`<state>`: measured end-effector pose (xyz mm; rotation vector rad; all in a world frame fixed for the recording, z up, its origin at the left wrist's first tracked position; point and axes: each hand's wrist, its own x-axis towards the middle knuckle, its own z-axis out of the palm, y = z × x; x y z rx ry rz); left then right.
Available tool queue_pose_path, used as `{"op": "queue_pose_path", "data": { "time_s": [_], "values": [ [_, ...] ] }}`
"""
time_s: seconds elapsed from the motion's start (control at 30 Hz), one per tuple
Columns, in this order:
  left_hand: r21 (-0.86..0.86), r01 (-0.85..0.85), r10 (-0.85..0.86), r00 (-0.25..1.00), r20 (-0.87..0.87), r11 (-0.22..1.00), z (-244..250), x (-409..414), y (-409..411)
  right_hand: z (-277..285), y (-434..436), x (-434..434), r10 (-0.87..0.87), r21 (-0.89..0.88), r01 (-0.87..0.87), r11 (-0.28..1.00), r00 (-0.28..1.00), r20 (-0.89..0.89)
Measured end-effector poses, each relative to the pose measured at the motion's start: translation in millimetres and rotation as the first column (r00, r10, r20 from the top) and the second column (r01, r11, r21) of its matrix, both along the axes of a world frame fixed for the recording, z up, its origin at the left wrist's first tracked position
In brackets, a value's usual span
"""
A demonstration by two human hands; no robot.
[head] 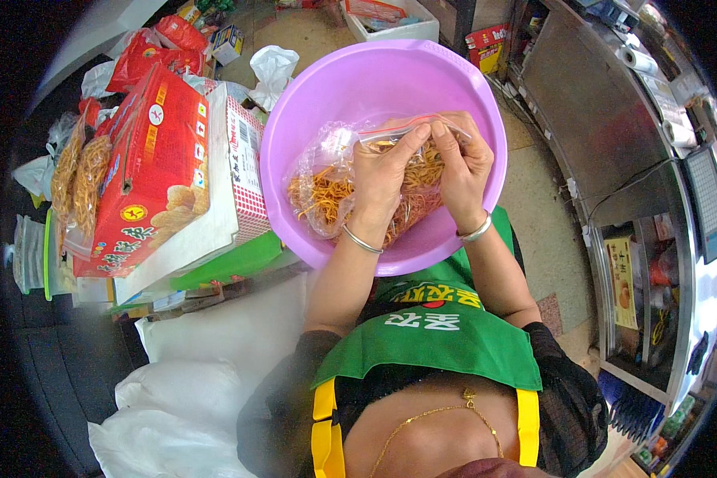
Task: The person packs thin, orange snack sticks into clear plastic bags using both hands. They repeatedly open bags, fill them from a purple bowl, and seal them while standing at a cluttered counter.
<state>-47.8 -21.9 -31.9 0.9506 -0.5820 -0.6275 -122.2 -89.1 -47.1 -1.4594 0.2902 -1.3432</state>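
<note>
My left hand [385,170] and my right hand [463,164] pinch the top of a clear zip bag [421,161], thumbs side by side along its red-lined seal. Thin yellow-brown dried strands fill the bag, which I hold inside a purple plastic basin [287,143]. Left of my left hand, an open clear plastic bag [319,149] holds loose orange dried strands [322,191] that look like cordyceps flowers. Reddish dried strands [418,209] show under my hands; whether they lie in the same bag I cannot tell. My fingers behind the seal are partly hidden.
A red carton [149,191] leans on a white box [248,155] at the left, with bagged strands [89,185] beside it. White sacks [179,412] lie at lower left. A metal-edged counter [603,119] runs along the right. A white foam box [394,27] stands beyond the basin.
</note>
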Motion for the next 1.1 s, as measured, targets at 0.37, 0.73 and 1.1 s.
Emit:
{"op": "queue_pose_path", "data": {
  "time_s": [0.37,0.73,1.1],
  "values": [
    [0.028,0.0,-0.001,0.999,0.034,1.0,-3,5,2,2,1,0,-0.006,-0.026,0.006,1.0,1.0,-0.009],
    [0.044,-0.009,0.003,0.991,0.133,0.999,4,7,8,13,0,-8,0.151,0.14,-0.157,0.978,0.987,0.054],
    [-0.028,-0.032,0.036,0.986,0.165,0.999,6,6,6,15,-2,-14,0.18,0.064,-0.181,0.981,0.984,0.01]
  ]
}}
